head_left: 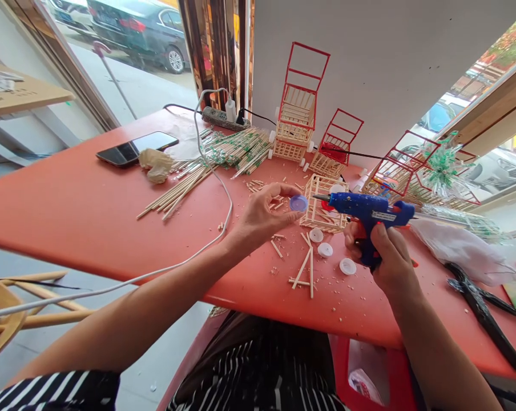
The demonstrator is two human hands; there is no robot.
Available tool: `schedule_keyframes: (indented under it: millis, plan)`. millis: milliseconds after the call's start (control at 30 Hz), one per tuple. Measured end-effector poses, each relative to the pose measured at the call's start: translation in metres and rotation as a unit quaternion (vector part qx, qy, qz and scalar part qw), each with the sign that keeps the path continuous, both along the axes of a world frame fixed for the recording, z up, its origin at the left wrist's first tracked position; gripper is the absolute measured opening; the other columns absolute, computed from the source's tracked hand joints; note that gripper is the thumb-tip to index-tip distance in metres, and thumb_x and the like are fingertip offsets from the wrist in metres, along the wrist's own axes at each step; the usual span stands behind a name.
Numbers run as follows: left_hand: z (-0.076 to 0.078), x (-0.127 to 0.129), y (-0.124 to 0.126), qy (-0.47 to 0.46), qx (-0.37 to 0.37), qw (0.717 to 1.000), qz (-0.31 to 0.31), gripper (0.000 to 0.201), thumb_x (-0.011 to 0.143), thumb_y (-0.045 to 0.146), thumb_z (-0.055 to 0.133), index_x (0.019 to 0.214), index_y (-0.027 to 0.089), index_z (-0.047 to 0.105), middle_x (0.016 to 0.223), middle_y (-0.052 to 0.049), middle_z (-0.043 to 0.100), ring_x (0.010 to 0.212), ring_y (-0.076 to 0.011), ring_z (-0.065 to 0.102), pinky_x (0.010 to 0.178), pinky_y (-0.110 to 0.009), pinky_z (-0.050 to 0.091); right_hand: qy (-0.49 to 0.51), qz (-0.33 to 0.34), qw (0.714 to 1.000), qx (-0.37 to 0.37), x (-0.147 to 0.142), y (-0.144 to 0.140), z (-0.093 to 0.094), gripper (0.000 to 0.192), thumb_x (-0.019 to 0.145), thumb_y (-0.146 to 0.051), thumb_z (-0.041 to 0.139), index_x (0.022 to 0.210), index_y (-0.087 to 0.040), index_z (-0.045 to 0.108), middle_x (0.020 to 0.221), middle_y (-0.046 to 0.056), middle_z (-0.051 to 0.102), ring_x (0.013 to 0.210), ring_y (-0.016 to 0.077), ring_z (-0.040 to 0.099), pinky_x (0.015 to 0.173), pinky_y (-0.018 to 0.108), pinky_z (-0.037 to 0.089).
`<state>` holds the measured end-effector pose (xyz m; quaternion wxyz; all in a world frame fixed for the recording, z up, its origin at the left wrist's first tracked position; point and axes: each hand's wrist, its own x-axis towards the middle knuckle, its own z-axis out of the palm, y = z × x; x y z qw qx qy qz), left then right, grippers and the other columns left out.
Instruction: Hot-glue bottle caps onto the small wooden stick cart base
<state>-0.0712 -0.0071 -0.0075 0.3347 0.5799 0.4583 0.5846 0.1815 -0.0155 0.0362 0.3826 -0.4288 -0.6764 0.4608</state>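
Round plastic cap (298, 203) — pinched in left hand (262, 217) — beside blue glue gun (369, 210).

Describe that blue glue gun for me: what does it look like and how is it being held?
The glue gun is blue plastic with a white label on its side and a dark pointed nozzle. It lies level above the red table, nozzle aimed left toward a small bluish cap pinched in the left hand. The right hand wraps its handle from below.

White wall (390, 63), daylit windows (125, 68), perhaps tiled floor (9, 165).
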Motion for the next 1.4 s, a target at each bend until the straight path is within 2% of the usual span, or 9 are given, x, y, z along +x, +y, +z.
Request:
schedule_keyframes:
  millis: [167, 300, 400, 533, 633, 833, 1067, 1300, 1400]
  plan:
    - [-0.001, 0.0, 0.001, -0.011, 0.004, 1.0, 0.004, 0.031, 0.076, 0.028, 0.079, 0.105, 0.018, 0.076, 0.114, -0.007, 0.08, 0.108, -0.0208, 0.07, 0.099, -0.036, 0.051, 0.004, 0.013, 1.0, 0.002, -0.001, 0.0, -0.002, 0.052, 0.097, -0.072, 0.058, 0.085, -0.022, 0.064, 0.071, 0.002, 0.058, 0.058, 0.0146, 0.048, 0.053, 0.03, 0.043]
    - [0.0, -0.002, 0.0, -0.09, -0.035, 0.994, -0.058, 0.042, 0.079, 0.034, 0.082, 0.116, 0.017, 0.075, 0.123, -0.01, 0.077, 0.109, -0.0204, 0.07, 0.098, -0.034, 0.053, 0.007, 0.001, 1.0, 0.01, -0.002, -0.001, 0.0, 0.054, 0.096, -0.073, 0.059, 0.085, -0.021, 0.065, 0.069, 0.002, 0.057, 0.057, 0.0144, 0.048, 0.053, 0.03, 0.041]
    - [-0.002, -0.002, 0.001, -0.139, -0.058, 0.984, -0.096, 0.044, 0.077, 0.037, 0.088, 0.115, 0.017, 0.076, 0.12, -0.01, 0.078, 0.108, -0.0204, 0.07, 0.099, -0.034, 0.053, -0.005, -0.005, 1.0, 0.022, -0.001, -0.002, 0.002, 0.055, 0.096, -0.074, 0.059, 0.086, -0.021, 0.066, 0.07, 0.002, 0.058, 0.059, 0.015, 0.05, 0.054, 0.03, 0.04]
    - [-0.006, -0.002, 0.006, -0.228, -0.081, 0.958, -0.157, 0.046, 0.073, 0.042, 0.095, 0.108, 0.019, 0.076, 0.108, -0.006, 0.078, 0.103, -0.018, 0.069, 0.094, -0.03, 0.053, -0.015, -0.002, 0.999, 0.038, 0.0, -0.003, 0.004, 0.055, 0.097, -0.073, 0.058, 0.087, -0.02, 0.068, 0.071, 0.003, 0.058, 0.06, 0.0146, 0.05, 0.054, 0.029, 0.039]
    - [-0.007, -0.004, 0.008, -0.287, -0.103, 0.93, -0.207, 0.049, 0.073, 0.046, 0.096, 0.112, 0.022, 0.077, 0.107, -0.006, 0.078, 0.099, -0.0168, 0.07, 0.09, -0.029, 0.054, -0.021, -0.017, 0.998, 0.052, 0.001, -0.003, 0.003, 0.056, 0.095, -0.075, 0.059, 0.086, -0.02, 0.068, 0.073, 0.003, 0.06, 0.062, 0.0156, 0.052, 0.056, 0.03, 0.04]
    - [-0.004, -0.006, 0.005, -0.318, -0.145, 0.897, -0.271, 0.046, 0.076, 0.044, 0.095, 0.115, 0.026, 0.078, 0.116, -0.008, 0.079, 0.106, -0.0197, 0.074, 0.094, -0.033, 0.054, -0.066, -0.037, 0.994, 0.085, 0.006, -0.002, -0.004, 0.061, 0.096, -0.077, 0.055, 0.083, -0.02, 0.071, 0.066, 0.003, 0.057, 0.06, 0.0158, 0.048, 0.055, 0.031, 0.037]
    - [-0.006, -0.005, 0.007, -0.351, -0.17, 0.884, -0.259, 0.043, 0.072, 0.041, 0.098, 0.108, 0.025, 0.08, 0.111, -0.007, 0.081, 0.106, -0.0207, 0.075, 0.093, -0.033, 0.057, -0.136, -0.036, 0.983, 0.116, 0.009, -0.001, -0.005, 0.061, 0.102, -0.072, 0.049, 0.085, -0.018, 0.073, 0.064, 0.002, 0.056, 0.058, 0.0148, 0.049, 0.054, 0.031, 0.035]
    - [-0.008, -0.005, 0.007, -0.336, -0.158, 0.893, -0.256, 0.045, 0.074, 0.042, 0.097, 0.111, 0.025, 0.078, 0.112, -0.007, 0.08, 0.106, -0.0209, 0.076, 0.095, -0.035, 0.056, -0.154, -0.042, 0.979, 0.129, 0.005, -0.003, 0.001, 0.067, 0.099, -0.077, 0.049, 0.088, -0.016, 0.075, 0.07, 0.006, 0.064, 0.059, 0.0156, 0.053, 0.054, 0.03, 0.041]
    - [-0.008, -0.004, 0.006, -0.329, -0.155, 0.897, -0.249, 0.045, 0.074, 0.043, 0.097, 0.111, 0.025, 0.078, 0.111, -0.006, 0.079, 0.104, -0.0195, 0.075, 0.094, -0.033, 0.056, -0.163, -0.041, 0.977, 0.13, 0.004, -0.004, 0.002, 0.068, 0.099, -0.077, 0.048, 0.089, -0.016, 0.075, 0.068, 0.005, 0.062, 0.057, 0.0151, 0.051, 0.052, 0.03, 0.039]
